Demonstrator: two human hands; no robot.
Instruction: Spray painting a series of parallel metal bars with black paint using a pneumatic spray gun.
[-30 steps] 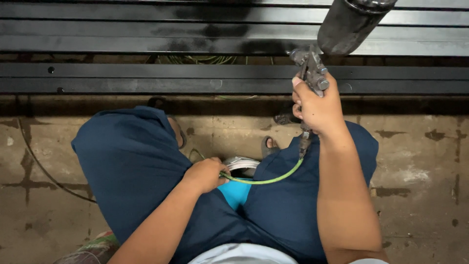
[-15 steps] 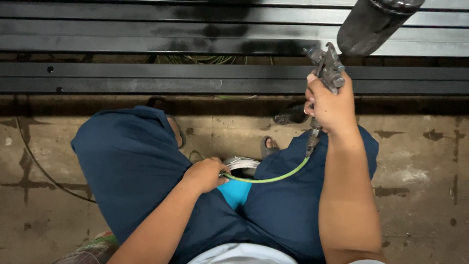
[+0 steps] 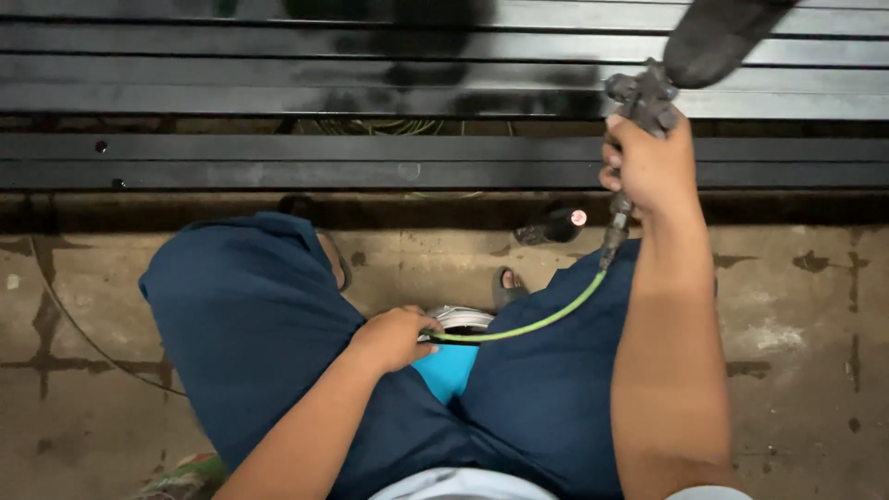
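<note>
My right hand [image 3: 648,167] grips a grimy paint spray gun [image 3: 644,97] with a dark cup [image 3: 718,32] on top, held over long black metal bars [image 3: 278,102] that lie across the view. A green air hose [image 3: 537,324] runs from the gun's base down to my left hand [image 3: 394,335], which holds it between my knees. I squat in dark blue trousers [image 3: 250,324] over a blue stool [image 3: 446,370].
A stained concrete floor [image 3: 815,324] lies under me. A dark bottle-like object [image 3: 551,225] with a shiny end lies near the bars. A thin cable [image 3: 69,319] curves over the floor at left. A sandalled foot [image 3: 507,282] shows between my legs.
My right hand has carried the spray gun to the right along the bars. My left hand stays on the hose.
</note>
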